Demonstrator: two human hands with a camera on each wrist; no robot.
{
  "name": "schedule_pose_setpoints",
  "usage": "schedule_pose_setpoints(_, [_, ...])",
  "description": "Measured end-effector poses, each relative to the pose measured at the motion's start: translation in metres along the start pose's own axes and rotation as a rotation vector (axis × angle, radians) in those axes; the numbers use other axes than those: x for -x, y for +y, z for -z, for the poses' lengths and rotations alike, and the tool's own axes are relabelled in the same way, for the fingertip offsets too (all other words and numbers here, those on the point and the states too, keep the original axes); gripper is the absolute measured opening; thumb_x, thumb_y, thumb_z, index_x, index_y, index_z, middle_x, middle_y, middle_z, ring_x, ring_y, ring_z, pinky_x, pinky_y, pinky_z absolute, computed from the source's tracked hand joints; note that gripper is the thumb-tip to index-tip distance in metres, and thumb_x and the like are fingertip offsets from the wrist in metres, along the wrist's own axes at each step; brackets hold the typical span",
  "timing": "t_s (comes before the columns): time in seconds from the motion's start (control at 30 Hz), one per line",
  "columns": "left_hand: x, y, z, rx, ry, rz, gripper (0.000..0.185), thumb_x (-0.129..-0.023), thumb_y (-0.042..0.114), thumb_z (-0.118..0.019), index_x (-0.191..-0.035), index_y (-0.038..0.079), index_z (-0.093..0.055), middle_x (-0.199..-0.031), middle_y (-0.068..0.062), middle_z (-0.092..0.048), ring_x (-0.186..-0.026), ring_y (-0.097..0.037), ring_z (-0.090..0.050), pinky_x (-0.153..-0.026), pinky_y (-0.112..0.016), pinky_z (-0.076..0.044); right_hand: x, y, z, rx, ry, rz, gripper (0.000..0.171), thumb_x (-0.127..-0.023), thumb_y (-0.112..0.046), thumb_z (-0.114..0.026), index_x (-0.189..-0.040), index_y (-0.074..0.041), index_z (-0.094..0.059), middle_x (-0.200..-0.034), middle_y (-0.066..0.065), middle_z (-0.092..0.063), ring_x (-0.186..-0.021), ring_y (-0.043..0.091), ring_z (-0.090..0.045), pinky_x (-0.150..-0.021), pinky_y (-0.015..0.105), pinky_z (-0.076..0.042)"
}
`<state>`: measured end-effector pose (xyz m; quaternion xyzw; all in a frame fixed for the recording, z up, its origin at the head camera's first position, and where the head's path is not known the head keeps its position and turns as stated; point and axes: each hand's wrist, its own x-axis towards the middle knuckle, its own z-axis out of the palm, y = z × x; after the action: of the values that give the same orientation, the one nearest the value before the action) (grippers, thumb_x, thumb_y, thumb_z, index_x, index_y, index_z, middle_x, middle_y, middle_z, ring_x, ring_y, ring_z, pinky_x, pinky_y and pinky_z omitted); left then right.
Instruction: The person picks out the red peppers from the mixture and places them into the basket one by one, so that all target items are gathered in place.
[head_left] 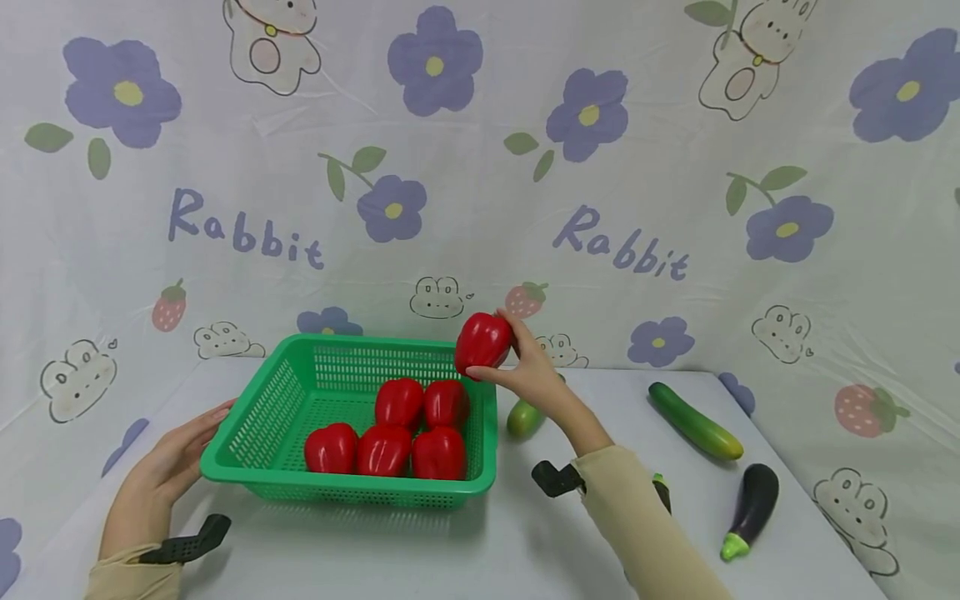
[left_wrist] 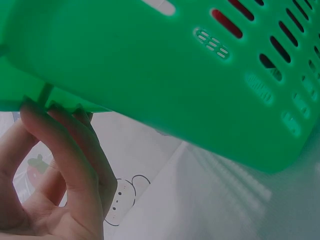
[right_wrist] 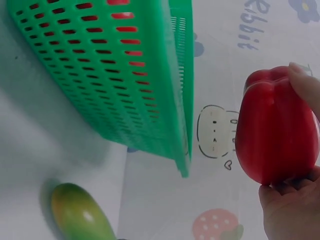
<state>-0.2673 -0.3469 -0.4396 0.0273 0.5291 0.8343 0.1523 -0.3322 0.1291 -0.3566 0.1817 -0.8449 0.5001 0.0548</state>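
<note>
right hand [head_left: 534, 367]: grips glossy red bell pepper [head_left: 483, 342] above far right corner of green perforated plastic basket [head_left: 255, 417] | left hand [head_left: 171, 462]: fingers straight, touching basket's left rim

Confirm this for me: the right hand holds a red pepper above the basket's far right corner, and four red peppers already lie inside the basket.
Not four: the head view shows five red peppers inside the green basket. The rest holds: the right hand holds a red pepper above its far right corner.

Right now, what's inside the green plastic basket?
Five shiny red bell peppers lie clustered at the right end of the green slotted plastic basket. Anything beneath them is hidden.
</note>
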Motion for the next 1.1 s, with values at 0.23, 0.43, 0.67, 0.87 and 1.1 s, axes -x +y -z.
schedule_pose_setpoints(0.23, [0.0, 0.0, 0.001, -0.006, 0.003, -0.002, 0.031, -0.098, 0.017, -0.037, -0.109, 0.026, -0.065, -0.107, 0.01, -0.066, -0.097, -0.006, -0.063, -0.081, -0.026, -0.052, -0.008, -0.011, -0.007, 0.0, -0.009, 0.01, 0.091, -0.07, -0.043, -0.075, -0.142, -0.032, -0.021, -0.143, -0.004, -0.033, -0.134, 0.021, -0.031, -0.093, 0.045, -0.046])
schedule_pose_setpoints(0.43, [0.0, 0.001, 0.001, -0.029, 0.012, -0.007, 0.031, -0.098, 0.017, -0.038, -0.11, 0.026, -0.065, -0.107, 0.011, -0.066, -0.097, -0.006, -0.063, -0.081, -0.025, -0.052, -0.015, -0.017, -0.015, 0.02, -0.012, 0.012, 0.092, -0.069, -0.048, -0.074, -0.142, -0.038, -0.019, -0.144, -0.006, -0.033, -0.134, 0.019, -0.032, -0.093, 0.046, -0.046])
schedule_pose_setpoints(0.67, [0.001, 0.002, 0.001, -0.03, 0.022, -0.004, 0.03, -0.098, 0.018, -0.039, -0.109, 0.025, -0.065, -0.105, 0.01, -0.067, -0.096, -0.006, -0.064, -0.08, -0.026, -0.052, -0.02, -0.022, -0.027, -0.043, -0.035, 0.032, 0.093, -0.07, -0.04, -0.076, -0.144, -0.029, -0.019, -0.142, -0.005, -0.034, -0.132, 0.019, -0.034, -0.093, 0.045, -0.046])
schedule_pose_setpoints(0.87, [0.0, 0.001, 0.0, -0.051, 0.034, -0.006, 0.03, -0.098, 0.018, -0.039, -0.108, 0.027, -0.066, -0.105, 0.012, -0.067, -0.096, -0.006, -0.064, -0.08, -0.025, -0.052, -0.026, -0.025, -0.038, -0.017, -0.037, 0.042, 0.092, -0.071, -0.04, -0.075, -0.143, -0.029, -0.019, -0.14, -0.004, -0.036, -0.127, 0.019, -0.038, -0.091, 0.043, -0.048])
schedule_pose_setpoints(1.1, [0.0, 0.0, -0.002, -0.089, 0.044, 0.004, 0.028, -0.098, 0.018, -0.04, -0.106, 0.028, -0.065, -0.104, 0.013, -0.066, -0.096, -0.005, -0.063, -0.08, -0.025, -0.052, -0.03, -0.026, -0.05, 0.0, -0.045, 0.023, 0.093, -0.071, -0.038, -0.075, -0.144, -0.03, -0.018, -0.142, -0.003, -0.034, -0.129, 0.02, -0.036, -0.091, 0.043, -0.048])
